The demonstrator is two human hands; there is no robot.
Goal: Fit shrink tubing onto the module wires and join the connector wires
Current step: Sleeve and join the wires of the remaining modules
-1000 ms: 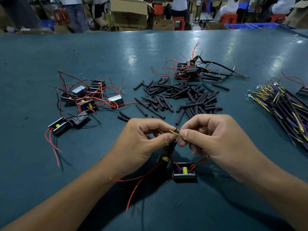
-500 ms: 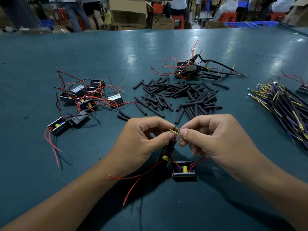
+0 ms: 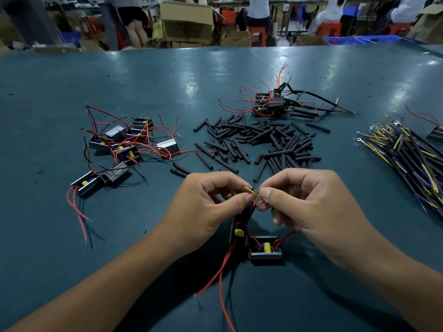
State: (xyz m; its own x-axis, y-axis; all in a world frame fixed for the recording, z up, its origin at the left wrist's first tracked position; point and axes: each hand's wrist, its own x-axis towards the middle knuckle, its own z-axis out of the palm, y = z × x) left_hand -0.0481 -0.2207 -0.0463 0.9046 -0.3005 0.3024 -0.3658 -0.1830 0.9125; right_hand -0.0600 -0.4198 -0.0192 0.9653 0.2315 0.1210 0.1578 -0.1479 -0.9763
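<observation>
My left hand [image 3: 206, 207] and my right hand [image 3: 309, 207] meet fingertip to fingertip above the near table. Between them they pinch a thin yellow connector wire [image 3: 251, 190] together with a red module wire [image 3: 256, 202]. A black module [image 3: 238, 232] with a yellow part hangs tilted below my left fingers, its red leads [image 3: 221, 271] trailing toward me. A second open black module [image 3: 265, 248] lies flat on the table under my right hand. A heap of black shrink tubing pieces [image 3: 259, 142] lies just beyond my hands.
Loose modules with red wires [image 3: 127, 142] lie in a cluster at the left. A finished-looking bundle of modules with sleeved wires [image 3: 275, 104] sits at the back. A pile of yellow and purple connector wires [image 3: 412, 156] fills the right edge. People and cardboard boxes [image 3: 187, 22] stand beyond the green table [image 3: 143, 80].
Both hands stay pinched on the wires at almost the same spot. The trailing red leads have shifted slightly toward me.
</observation>
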